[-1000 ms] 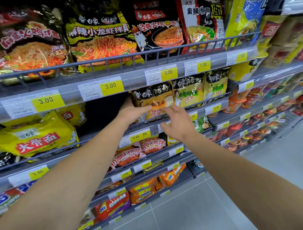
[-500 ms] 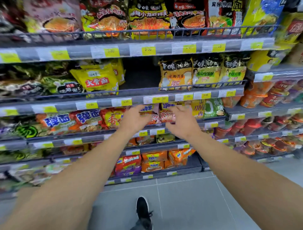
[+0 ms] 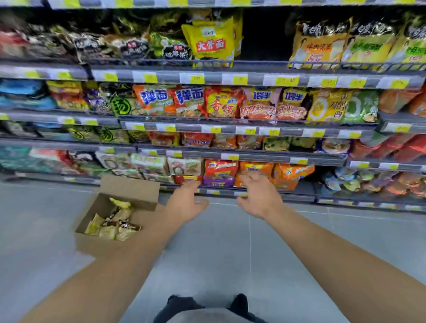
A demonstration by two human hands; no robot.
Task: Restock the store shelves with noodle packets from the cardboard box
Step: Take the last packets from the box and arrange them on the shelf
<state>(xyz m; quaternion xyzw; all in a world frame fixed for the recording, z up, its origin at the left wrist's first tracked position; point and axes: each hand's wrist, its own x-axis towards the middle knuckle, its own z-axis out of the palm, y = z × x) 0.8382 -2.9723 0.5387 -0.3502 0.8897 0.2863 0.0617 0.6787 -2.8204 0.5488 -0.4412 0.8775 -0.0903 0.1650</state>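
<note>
— Cardboard box [image 3: 129, 191] sits open on the floor [image 3: 219, 258] by the bottom shelf edge, w/ yellow noodle packets [image 3: 110, 224] loose inside.

— And the hands?

— Both out in front, nothing in either. Left hand [image 3: 186, 202] hangs just right of the box, grip relaxed, fingers loosely spread. Right hand [image 3: 258, 196] same, fingers apart, near the orange packs [image 3: 255, 170] on the lowest shelf [image 3: 299, 198].

— Gaps anywhere?

— Dark slot next to the yellow bag [image 3: 211, 40], upper shelf.

Motion-blurred price tags [image 3: 239, 80] and far-left packets [image 3: 34, 46], print unreadable; top shelf [image 3: 207, 2] cropped.
</note>
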